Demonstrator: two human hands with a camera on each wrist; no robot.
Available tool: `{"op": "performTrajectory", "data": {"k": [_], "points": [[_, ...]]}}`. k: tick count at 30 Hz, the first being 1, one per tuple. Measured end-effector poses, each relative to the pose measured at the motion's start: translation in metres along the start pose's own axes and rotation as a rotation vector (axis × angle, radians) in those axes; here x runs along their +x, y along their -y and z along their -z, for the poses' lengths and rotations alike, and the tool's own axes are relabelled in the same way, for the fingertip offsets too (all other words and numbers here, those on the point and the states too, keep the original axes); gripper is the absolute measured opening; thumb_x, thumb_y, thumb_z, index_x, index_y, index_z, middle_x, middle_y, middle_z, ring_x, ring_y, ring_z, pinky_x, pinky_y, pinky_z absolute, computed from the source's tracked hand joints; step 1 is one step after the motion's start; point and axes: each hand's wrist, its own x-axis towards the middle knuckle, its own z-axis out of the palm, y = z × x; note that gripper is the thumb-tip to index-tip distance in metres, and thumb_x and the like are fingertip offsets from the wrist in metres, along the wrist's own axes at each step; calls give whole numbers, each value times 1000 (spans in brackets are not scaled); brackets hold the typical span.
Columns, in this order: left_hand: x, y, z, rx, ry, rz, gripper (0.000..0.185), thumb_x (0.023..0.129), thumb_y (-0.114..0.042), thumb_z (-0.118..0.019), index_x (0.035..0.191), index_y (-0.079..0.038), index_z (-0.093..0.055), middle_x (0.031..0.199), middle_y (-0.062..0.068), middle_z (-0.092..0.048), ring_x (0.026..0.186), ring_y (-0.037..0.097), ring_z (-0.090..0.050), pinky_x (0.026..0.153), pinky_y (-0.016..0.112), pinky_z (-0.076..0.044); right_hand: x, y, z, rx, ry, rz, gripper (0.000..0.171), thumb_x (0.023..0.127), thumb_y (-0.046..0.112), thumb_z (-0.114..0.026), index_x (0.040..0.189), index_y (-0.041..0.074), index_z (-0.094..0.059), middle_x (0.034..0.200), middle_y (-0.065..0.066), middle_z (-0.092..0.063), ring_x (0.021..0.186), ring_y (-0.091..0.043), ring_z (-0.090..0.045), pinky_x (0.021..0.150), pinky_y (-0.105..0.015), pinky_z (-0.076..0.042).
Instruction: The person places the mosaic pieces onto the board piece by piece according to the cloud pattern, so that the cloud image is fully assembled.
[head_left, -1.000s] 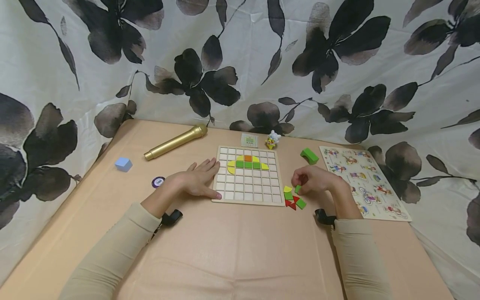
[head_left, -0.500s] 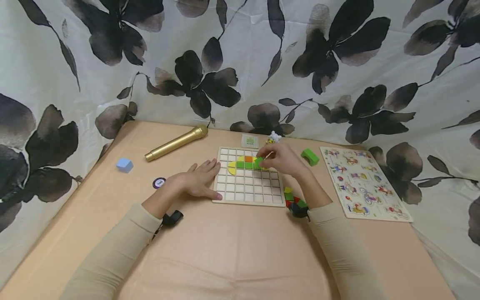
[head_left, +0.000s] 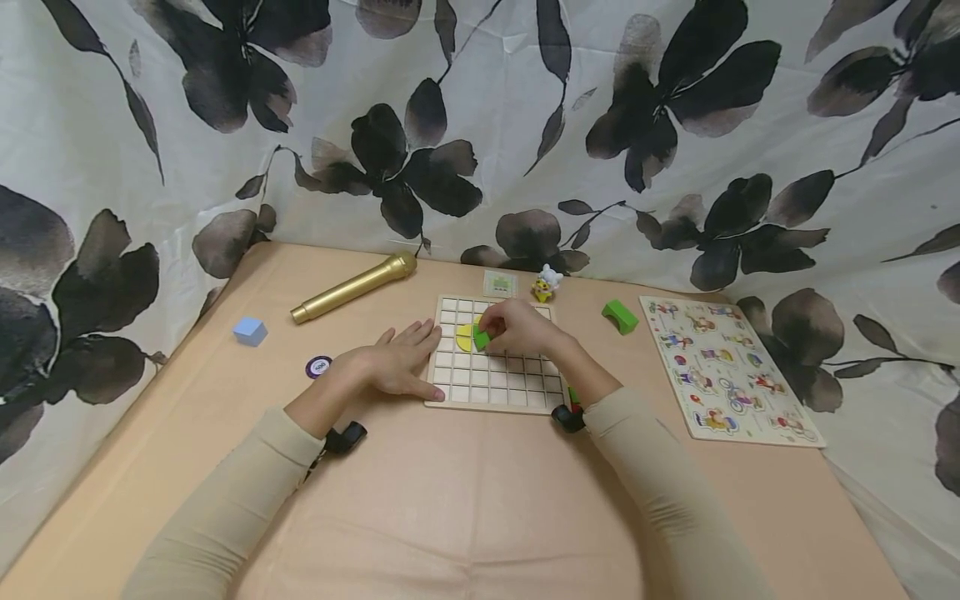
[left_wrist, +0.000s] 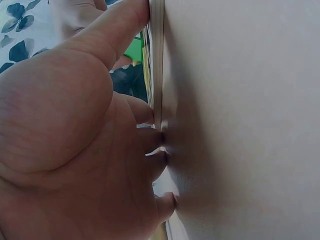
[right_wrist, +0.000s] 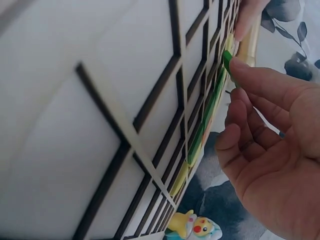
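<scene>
on the tan table, head view: left hand (head_left: 397,361) flat, fingers straight, resting against the left edge of one wooden grid board (head_left: 495,358). right hand (head_left: 521,327) over the board's upper rows, pinching a green tile (head_left: 482,337) beside a yellow piece (head_left: 464,337). one gold microphone (head_left: 352,287); poker chip (head_left: 318,366) print unreadable. right wrist view: fingertips (right_wrist: 239,64) pinch the tile's edge at the grid.

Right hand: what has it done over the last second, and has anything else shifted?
The right hand carried a small green piece from the loose pieces right of the grid board up onto the board, then leftward along the coloured row. It pinches the piece there. The left hand stayed flat against the board's left edge; the gold microphone stayed put.
</scene>
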Motion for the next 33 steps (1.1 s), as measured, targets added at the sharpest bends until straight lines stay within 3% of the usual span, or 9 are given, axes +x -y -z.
{"op": "performTrajectory", "data": {"k": [13, 20, 24, 29, 33], "points": [[9, 10, -6, 31, 4, 31, 126, 85, -81, -63, 168, -11, 1, 176, 9, 10, 163, 28, 11, 130, 62, 3, 0, 0, -4, 25, 31, -39, 27, 81, 8, -89, 104, 4, -76, 82, -3, -68, 77, -15, -59, 72, -26, -49], [-4, -6, 5, 28, 21, 28, 118, 91, -69, -65, 167, -4, -2, 176, 16, 6, 163, 35, 7, 129, 64, 1, -6, -4, -1, 56, 13, -7, 26, 84, 9, -87, 107, 3, -76, 84, -3, -68, 77, -15, -59, 71, -26, -49], [-8, -10, 8, 37, 24, 17, 116, 93, -65, -66, 167, -2, -3, 175, 19, 5, 163, 37, 6, 129, 65, 1, -29, -8, 12, 59, -36, 19, 28, 88, 9, -83, 114, 1, -75, 92, -8, -71, 83, -20, -61, 75, -31, -52], [-6, -5, 6, 9, 18, 8, 121, 89, -71, -66, 167, -2, -4, 175, 18, 6, 163, 37, 7, 127, 67, 3, -74, -20, 34, 32, -75, -51, 34, 90, 14, -82, 123, 7, -74, 105, -8, -73, 91, -21, -62, 80, -34, -54], [-1, 1, 2, -12, 9, -1, 124, 86, -78, -63, 167, -5, -3, 176, 17, 7, 163, 36, 8, 127, 68, 4, -110, -33, 47, 20, -76, -82, 34, 90, 13, -82, 123, 8, -74, 104, -6, -73, 92, -21, -63, 82, -33, -56]]}}
